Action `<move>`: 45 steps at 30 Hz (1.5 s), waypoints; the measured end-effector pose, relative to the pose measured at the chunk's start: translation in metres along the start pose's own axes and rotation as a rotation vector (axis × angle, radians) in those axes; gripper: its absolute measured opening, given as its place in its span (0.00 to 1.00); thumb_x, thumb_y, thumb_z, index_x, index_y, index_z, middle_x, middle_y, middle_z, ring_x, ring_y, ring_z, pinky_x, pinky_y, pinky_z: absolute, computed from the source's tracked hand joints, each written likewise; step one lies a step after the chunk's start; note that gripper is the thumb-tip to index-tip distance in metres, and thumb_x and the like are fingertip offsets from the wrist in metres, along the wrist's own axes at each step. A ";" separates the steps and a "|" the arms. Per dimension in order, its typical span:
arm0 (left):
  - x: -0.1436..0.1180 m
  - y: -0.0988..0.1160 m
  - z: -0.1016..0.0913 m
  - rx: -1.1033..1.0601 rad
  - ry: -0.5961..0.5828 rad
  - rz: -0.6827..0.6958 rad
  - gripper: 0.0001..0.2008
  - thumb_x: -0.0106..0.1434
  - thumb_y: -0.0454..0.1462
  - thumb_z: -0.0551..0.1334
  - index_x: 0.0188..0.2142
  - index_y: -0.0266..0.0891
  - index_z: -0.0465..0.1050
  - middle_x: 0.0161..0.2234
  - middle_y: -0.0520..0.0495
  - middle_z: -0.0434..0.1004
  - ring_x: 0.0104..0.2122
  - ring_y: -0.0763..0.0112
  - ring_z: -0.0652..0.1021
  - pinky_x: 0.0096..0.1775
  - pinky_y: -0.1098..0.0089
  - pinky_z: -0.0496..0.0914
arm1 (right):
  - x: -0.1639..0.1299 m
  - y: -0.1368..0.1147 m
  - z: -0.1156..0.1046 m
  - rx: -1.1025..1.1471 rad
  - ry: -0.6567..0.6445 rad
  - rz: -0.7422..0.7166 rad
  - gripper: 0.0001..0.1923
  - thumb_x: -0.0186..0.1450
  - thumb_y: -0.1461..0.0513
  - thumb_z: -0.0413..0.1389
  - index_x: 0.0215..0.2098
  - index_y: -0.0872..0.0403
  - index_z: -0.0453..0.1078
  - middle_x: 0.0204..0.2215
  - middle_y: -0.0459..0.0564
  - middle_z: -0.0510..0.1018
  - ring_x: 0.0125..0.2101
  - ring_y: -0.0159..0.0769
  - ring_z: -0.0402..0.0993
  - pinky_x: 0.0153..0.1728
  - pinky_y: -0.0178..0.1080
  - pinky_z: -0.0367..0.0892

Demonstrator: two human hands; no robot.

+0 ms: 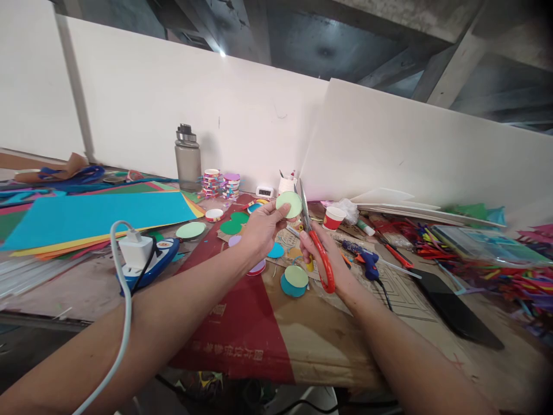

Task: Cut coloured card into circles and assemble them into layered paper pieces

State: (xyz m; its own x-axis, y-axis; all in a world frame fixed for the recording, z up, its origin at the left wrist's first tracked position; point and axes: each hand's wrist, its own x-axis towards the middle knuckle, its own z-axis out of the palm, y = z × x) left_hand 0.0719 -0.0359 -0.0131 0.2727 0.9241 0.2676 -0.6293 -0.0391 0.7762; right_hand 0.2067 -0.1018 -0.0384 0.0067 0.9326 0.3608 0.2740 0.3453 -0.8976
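Between the thumb and fingers of my left hand (pixel 260 229) is a pale green paper disc (pixel 290 203), held up above the table. My right hand (pixel 325 253) grips a pair of scissors (pixel 325 262) with red handles. Their blades point up and stand a little apart, just right of the disc; whether they touch its edge I cannot tell. Below my hands, another pale green disc (pixel 296 276) overlaps a blue disc (pixel 294 288) on brown cardboard. Green discs (pixel 233 223), a small blue disc (pixel 275 250) and purple ones lie around my left wrist.
Coloured paper sheets (pixel 99 216) and a power strip with a white charger (pixel 137 252) lie left. A bottle (pixel 188 161) and stacked rings (pixel 211 183) stand behind. On the right are a paper cup (pixel 333 218), a glue gun (pixel 367 260), a phone (pixel 453 308) and a plastic case (pixel 488 245).
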 end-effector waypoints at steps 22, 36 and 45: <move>0.000 -0.001 0.001 -0.021 0.034 -0.023 0.18 0.43 0.40 0.77 0.33 0.34 0.79 0.29 0.49 0.79 0.26 0.78 0.74 0.30 0.75 0.66 | -0.004 -0.005 0.001 0.033 -0.032 0.057 0.23 0.62 0.40 0.54 0.33 0.48 0.57 0.25 0.42 0.64 0.21 0.30 0.61 0.22 0.36 0.62; -0.001 0.005 -0.001 0.227 0.025 0.137 0.12 0.50 0.41 0.73 0.31 0.36 0.79 0.23 0.50 0.75 0.24 0.76 0.69 0.29 0.73 0.61 | -0.004 -0.005 0.002 0.048 -0.023 0.050 0.26 0.60 0.38 0.56 0.33 0.49 0.57 0.23 0.41 0.64 0.21 0.30 0.61 0.23 0.37 0.60; 0.001 0.005 -0.002 0.196 0.027 0.105 0.11 0.52 0.40 0.71 0.32 0.36 0.78 0.25 0.49 0.77 0.26 0.75 0.72 0.30 0.73 0.62 | -0.005 0.001 -0.001 0.068 -0.074 -0.004 0.19 0.65 0.44 0.54 0.34 0.49 0.59 0.26 0.41 0.65 0.22 0.29 0.61 0.24 0.37 0.60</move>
State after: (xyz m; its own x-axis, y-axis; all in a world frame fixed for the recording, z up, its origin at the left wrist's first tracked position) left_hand 0.0676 -0.0345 -0.0106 0.1921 0.9208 0.3396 -0.4993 -0.2062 0.8415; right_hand 0.2074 -0.1067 -0.0408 -0.0664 0.9354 0.3472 0.2076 0.3533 -0.9122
